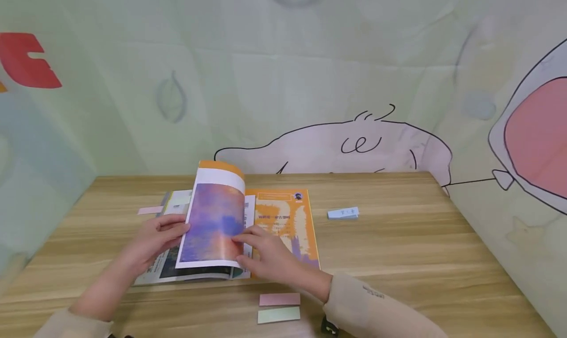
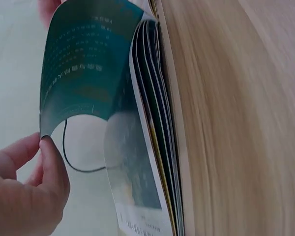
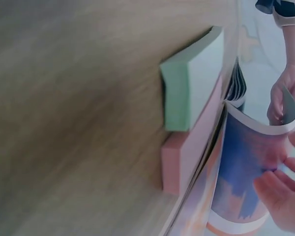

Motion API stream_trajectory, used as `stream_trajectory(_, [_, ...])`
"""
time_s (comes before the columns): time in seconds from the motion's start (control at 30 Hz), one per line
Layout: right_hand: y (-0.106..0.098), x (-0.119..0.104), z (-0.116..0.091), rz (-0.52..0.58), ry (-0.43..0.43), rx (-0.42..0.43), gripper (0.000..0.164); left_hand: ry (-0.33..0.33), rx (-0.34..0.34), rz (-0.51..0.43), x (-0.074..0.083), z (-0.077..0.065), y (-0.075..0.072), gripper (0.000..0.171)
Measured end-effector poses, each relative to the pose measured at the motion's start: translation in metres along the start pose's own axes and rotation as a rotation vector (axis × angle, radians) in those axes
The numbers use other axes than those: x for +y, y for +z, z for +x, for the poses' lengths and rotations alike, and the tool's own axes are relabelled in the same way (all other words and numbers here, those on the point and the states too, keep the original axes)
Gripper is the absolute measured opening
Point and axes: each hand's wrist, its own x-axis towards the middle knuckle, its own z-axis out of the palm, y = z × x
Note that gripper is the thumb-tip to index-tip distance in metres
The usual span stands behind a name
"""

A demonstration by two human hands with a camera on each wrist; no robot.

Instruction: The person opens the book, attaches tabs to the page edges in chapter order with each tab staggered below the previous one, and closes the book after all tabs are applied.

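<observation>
A magazine [image 1: 285, 230] lies open on the table, its right side showing an orange page. One page [image 1: 212, 220] with a purple and blue painting stands raised and curved. My left hand [image 1: 150, 242] pinches its free edge between thumb and fingers, as the left wrist view shows. My right hand [image 1: 276, 257] rests its fingers against the painted face, thumb lower down by the bottom edge. In the left wrist view, the page's dark green back [image 2: 88, 59] carries white print. A pink sticky note [image 1: 149, 210] sticks out from the magazine's left side.
In front of the magazine lie a pink sticky-note pad [image 1: 279, 299] and a pale green one [image 1: 278, 315], side by side. A light blue pad [image 1: 343, 213] with handwriting is to the right on the wooden table [image 1: 398, 259]. A printed cloth backdrop [image 1: 133, 107] hangs behind.
</observation>
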Motion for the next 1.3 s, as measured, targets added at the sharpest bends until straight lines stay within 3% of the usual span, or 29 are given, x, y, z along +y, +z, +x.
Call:
stream_trajectory(0.3, [0.006, 0.002, 0.006, -0.126, -0.085, -0.239, 0.041, 0.059, 0.077, 0.275, -0.012, -0.002, -0.036, 0.052])
stream_trajectory(0.6, [0.008, 0.004, 0.013, -0.328, -0.211, -0.485, 0.045, 0.028, 0.114, 0.400, -0.027, -0.003, -0.062, 0.047])
stream_trajectory(0.73, [0.010, 0.002, 0.016, -0.367, -0.193, -0.572, 0.047, -0.013, 0.122, 0.462, -0.030, -0.005, -0.067, 0.049])
stream_trajectory(1.0, [0.016, -0.001, 0.020, -0.448, -0.147, -0.680, 0.050, -0.067, 0.125, 0.471, -0.034, -0.004, -0.073, 0.048])
stream_trajectory(1.3, [0.021, 0.003, 0.021, -0.427, -0.099, -0.755, 0.055, -0.022, 0.146, 0.541, -0.044, -0.002, -0.072, 0.042])
